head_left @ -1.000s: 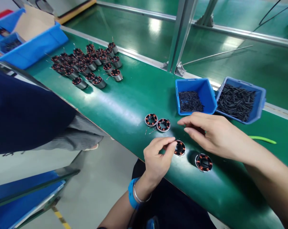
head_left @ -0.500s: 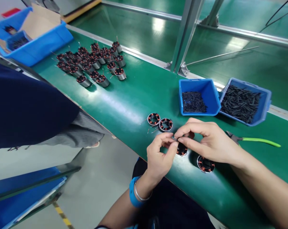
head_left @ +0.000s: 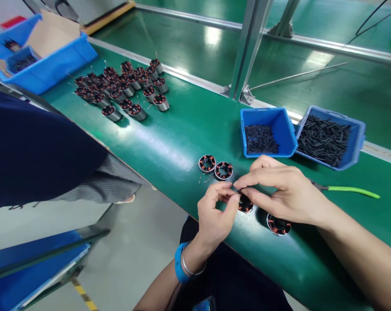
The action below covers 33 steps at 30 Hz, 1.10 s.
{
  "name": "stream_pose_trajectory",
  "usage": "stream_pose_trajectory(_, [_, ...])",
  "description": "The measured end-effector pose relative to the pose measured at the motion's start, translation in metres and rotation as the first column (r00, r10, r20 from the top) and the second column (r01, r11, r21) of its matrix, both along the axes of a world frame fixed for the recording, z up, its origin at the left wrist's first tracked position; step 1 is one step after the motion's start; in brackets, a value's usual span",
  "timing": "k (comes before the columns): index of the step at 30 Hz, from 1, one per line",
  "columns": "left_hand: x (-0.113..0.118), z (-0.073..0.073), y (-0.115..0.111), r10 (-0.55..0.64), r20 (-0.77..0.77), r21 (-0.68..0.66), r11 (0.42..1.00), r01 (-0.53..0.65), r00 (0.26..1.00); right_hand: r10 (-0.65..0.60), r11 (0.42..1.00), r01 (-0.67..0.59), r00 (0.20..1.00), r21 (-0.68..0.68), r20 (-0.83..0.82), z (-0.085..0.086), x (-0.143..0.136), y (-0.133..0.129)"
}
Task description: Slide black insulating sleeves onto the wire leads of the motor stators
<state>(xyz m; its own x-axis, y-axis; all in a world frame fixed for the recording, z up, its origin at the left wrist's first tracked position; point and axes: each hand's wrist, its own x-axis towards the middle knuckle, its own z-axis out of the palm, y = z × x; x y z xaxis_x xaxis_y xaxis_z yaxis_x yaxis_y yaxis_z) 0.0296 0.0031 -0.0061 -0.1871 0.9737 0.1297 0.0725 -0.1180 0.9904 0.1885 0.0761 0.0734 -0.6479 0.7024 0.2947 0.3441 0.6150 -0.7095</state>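
Note:
My left hand [head_left: 217,212] has thumb and fingers pinched together just above a motor stator [head_left: 246,204] with copper windings. My right hand [head_left: 276,188] meets it there, its thumb and index finger also closed on something small and dark. What the fingertips hold is too small and covered to name. The stator stands on the green table, partly hidden under both hands. Below my right palm is another stator [head_left: 278,225]. Two more, a left stator [head_left: 207,164] and a right stator [head_left: 224,171], sit side by side beyond my left hand, thin wires beside them.
A blue bin [head_left: 284,125] and a paler bin [head_left: 357,136] hold short black tubes. Green-handled cutters [head_left: 354,189] lie right of my hand. Many stators [head_left: 117,93] cluster far left, near a large blue tub [head_left: 65,62]. A person in dark clothing [head_left: 36,151] stands at left. A metal post [head_left: 249,47] rises behind.
My right index fingertip has shifted slightly toward my left fingers and lifted a little. The whole view has moved slightly; the stators and bins stay in place.

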Motion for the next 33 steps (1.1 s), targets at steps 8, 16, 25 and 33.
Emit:
stream_pose_trajectory(8, [-0.0002,0.0000,0.0008,-0.002,0.020,0.001,1.000,0.002,1.000,0.004,1.000,-0.004,1.000,0.012,-0.018,-0.0023,0.0009,-0.0007])
stream_pose_trajectory(16, [-0.0010,-0.0001,0.0003,0.005,0.001,0.002,1.000,-0.005,1.000,0.011,1.000,-0.011,1.000,0.021,0.007,-0.0027,0.0001,0.0001])
stream_pose_trajectory(25, [-0.0014,-0.0002,0.0000,0.005,-0.008,0.012,1.000,-0.005,1.000,0.011,0.999,-0.011,1.000,0.038,0.002,-0.0030,0.0010,-0.0009])
stream_pose_trajectory(33, [-0.0011,-0.0024,-0.0016,-0.023,0.001,0.022,0.999,0.023,1.000,0.058,0.998,-0.060,0.994,0.025,0.088,-0.0077,-0.0024,-0.0004])
